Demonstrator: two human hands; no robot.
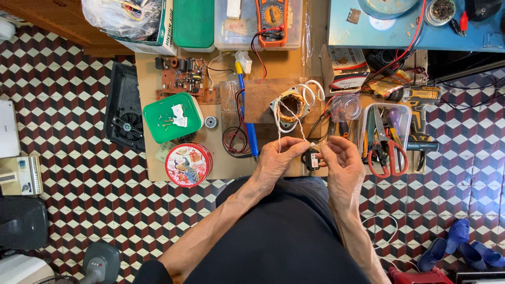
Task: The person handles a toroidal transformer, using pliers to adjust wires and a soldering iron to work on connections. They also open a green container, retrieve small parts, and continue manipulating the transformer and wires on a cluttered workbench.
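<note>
Both hands meet over the near edge of the low brown wooden bench [226,163]. L hand [278,160] & R hand [341,160] each pinch the thin white wire [294,122], fingers closed on it; wire runs up to copper-wound motor coil [291,107]. Small black part [312,158] sits betw. them.

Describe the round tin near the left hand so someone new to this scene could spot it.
Start at the low brown board on the tiled floor and go to its near left corner. The round tin sits there, just below the green lid holding screws. It alone has a red rim and a painted bird picture.
</note>
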